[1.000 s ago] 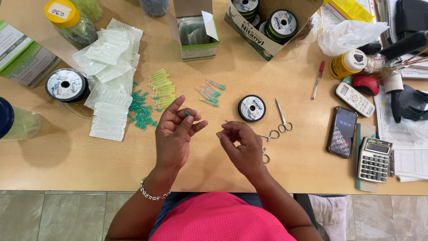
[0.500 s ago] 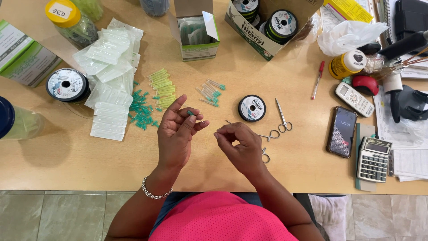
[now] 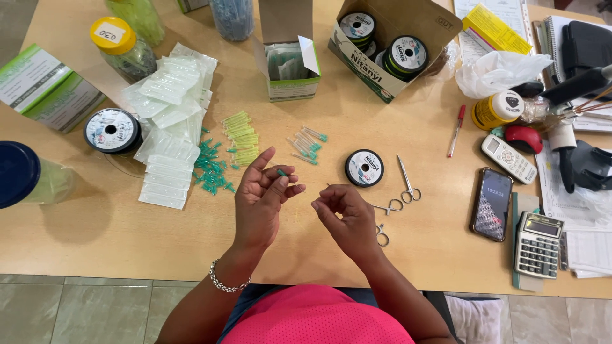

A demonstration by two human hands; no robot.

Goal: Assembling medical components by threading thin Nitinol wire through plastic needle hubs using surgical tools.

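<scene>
Wooden table [image 3: 95, 236] holds spools, packets and loose green needles [image 3: 210, 169]. Left hand [image 3: 261, 200] pinches one green needle [image 3: 281, 172]; right hand [image 3: 347, 216] fingers are pinched together, perhaps on thread. Many needles look unhandled.

Thread betw. hands too fine to see; blue-lidded jar [image 3: 22, 175] cut by left edge.

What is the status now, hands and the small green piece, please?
Left hand pinches small green-tipped piece at fingertips. Right hand closed beside it, contents too fine to see. Scissors and thread spool lie close by.
</scene>
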